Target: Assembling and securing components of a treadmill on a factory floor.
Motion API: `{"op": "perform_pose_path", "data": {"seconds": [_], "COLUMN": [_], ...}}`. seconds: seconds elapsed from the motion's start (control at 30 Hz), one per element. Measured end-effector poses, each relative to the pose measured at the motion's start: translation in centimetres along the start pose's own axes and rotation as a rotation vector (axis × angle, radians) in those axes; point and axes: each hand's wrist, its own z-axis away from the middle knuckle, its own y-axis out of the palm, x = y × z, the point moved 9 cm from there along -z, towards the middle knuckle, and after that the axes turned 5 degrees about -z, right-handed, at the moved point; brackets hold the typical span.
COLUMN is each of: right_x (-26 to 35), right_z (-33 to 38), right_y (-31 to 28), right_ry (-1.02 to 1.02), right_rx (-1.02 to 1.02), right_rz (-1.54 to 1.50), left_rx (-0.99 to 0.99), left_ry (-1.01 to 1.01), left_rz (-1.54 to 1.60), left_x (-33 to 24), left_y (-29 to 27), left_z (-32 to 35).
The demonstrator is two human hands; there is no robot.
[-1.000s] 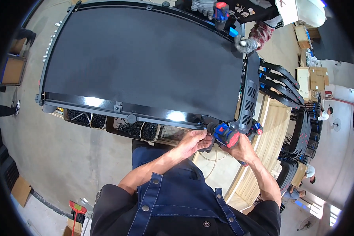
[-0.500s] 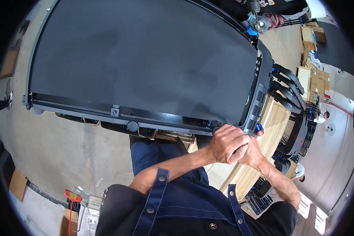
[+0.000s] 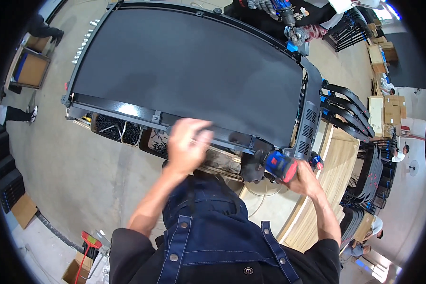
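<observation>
My right hand (image 3: pixel 304 181) grips the handle of a blue and red cordless drill (image 3: pixel 280 165) at the near right corner of a treadmill deck. Above the deck's near side rail (image 3: pixel 175 122) is my left hand (image 3: pixel 187 146), blurred, thumb and fingers apart, with nothing visible in them. A wide black running belt (image 3: pixel 189 66) covers the deck. On the right end sits a black vented cover (image 3: pixel 307 128). Below the rail, bins of dark screws (image 3: pixel 113 128) are partly hidden by the deck.
At the far right corner a co-worker's gloved hands (image 3: pixel 296 34) hold another drill (image 3: pixel 285 12). Curved black parts (image 3: pixel 345 106) and a wooden bench (image 3: pixel 317 199) stand at the right. A red tool (image 3: pixel 317 163) lies beside the vented cover. Cartons (image 3: pixel 395 109) are stacked farther right.
My hands, together at the near right corner before, have parted. My left hand moved left along the rail; my right hand now holds a drill. The view has shifted, showing more of the deck.
</observation>
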Motion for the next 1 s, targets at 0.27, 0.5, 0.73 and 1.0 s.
{"op": "perform_pose_path", "data": {"seconds": [0.27,0.5,0.73,1.0], "right_x": [-3.3,-14.7,-17.1,-13.6], "right_z": [-1.2,-8.7,-11.7,-17.4], "right_y": [20.0,35.4,43.1,40.1], "right_ry": [0.469,0.561,0.940,0.440], "right_rx": [0.454,-0.089,-0.242,-0.261], "right_rz": [-0.369,-0.142,-0.267,-0.701], "left_rx": [0.373,0.534,0.420,0.539], "left_ry": [0.270,0.404,0.290,0.511], "left_rz": [-0.635,-0.572,-0.423,-0.518], "left_x": [10.1,11.3,10.7,3.2], "left_y": [-9.9,-8.6,-9.4,-1.5], "left_z": [-1.1,-0.2,-0.9,-1.1]}}
